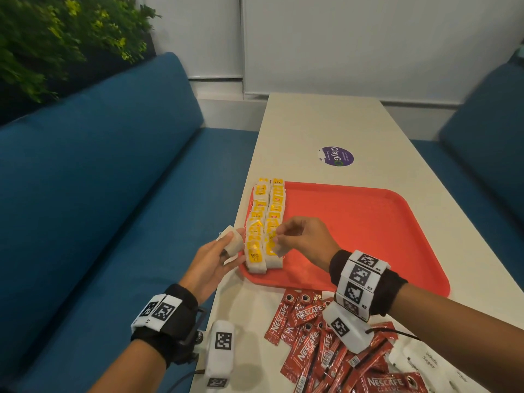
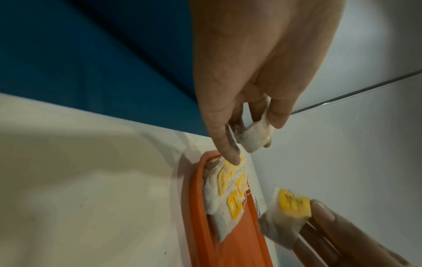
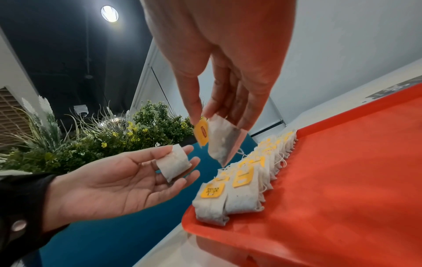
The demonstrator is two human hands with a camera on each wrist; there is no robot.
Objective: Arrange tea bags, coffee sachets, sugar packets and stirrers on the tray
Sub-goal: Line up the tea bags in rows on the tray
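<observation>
A red tray (image 1: 368,222) lies on the white table. Two rows of tea bags with yellow tags (image 1: 266,219) run along its left edge. My left hand (image 1: 231,246) is palm up just left of the tray and holds a tagless-looking tea bag (image 3: 174,162) wedged between its fingers. Over the near end of the rows, my right hand (image 1: 279,236) pinches another tea bag (image 3: 224,142) with a yellow tag, hanging just above the rows (image 3: 242,186). The left wrist view shows both held bags, the left one (image 2: 255,139) and the right one (image 2: 285,215).
Red Nescafe coffee sachets (image 1: 326,344) lie in a loose pile on the table in front of the tray. White sugar packets (image 1: 425,361) lie at the lower right. Blue benches flank the table, and a purple sticker (image 1: 337,156) sits beyond the tray.
</observation>
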